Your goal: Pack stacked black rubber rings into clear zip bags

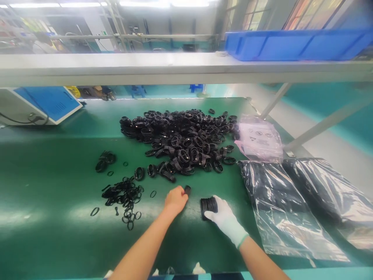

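Green workbench under a grey shelf, with two hands sorting black rings near the front edge.

Bare, the left hand (175, 200) is resting knuckles-up on the green table (58, 233), its fingers curling closed around a small black piece (188, 190) that is poking out at the fingertips. The gloved right hand (223, 214) is gripping a stack of black rings (208, 205), thumb and fingers wrapping it so the rings are staying lined up in a bundle. Farther back a big pile of rings (183, 140) is lying within easy reach, and a scatter of thin small rings (124, 196) is sitting to the left. Clear plastic bags (291, 202) are lying flat on the right, seemingly placed close for packing. A blue bin (297, 44) is sitting on the shelf (145, 68) above.
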Demonstrator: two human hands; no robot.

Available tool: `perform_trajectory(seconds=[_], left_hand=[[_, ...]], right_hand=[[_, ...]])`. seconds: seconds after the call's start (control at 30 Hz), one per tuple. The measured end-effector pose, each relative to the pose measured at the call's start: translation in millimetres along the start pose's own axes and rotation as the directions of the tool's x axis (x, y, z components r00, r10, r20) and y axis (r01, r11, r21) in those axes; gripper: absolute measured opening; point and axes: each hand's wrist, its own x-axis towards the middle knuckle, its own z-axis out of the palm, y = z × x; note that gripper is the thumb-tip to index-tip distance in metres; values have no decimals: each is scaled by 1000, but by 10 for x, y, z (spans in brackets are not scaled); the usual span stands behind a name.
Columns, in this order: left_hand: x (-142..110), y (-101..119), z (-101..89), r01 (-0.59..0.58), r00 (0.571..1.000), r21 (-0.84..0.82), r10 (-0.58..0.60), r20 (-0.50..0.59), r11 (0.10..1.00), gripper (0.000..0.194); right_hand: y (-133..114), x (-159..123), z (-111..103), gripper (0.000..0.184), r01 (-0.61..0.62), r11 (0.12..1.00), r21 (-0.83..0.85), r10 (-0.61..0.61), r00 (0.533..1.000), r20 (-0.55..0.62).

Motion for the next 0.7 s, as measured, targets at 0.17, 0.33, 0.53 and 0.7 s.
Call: perform_trajectory(seconds=[0.17,0.33,0.53,0.7], left_hand=[[-430,3,409,94,987,-215,-64,145,972,11],[-497,-33,610,98,990,-558,-24,138,824,19],[-436,-87,612,121,976,-533,-3,218,837,24],[-187,-99,126,30,991,-315,-69,-115,949,26]], right_hand=[[15,6,11,71,14,1000,21,-14,1000,-9],[36,-3,14,68,47,999,16,-46,999,-16],[-48,-26,79,87,-37,998,-43,37,999,-7],[-106,-36,106,84,-83,993,-89,81,996,-24]])
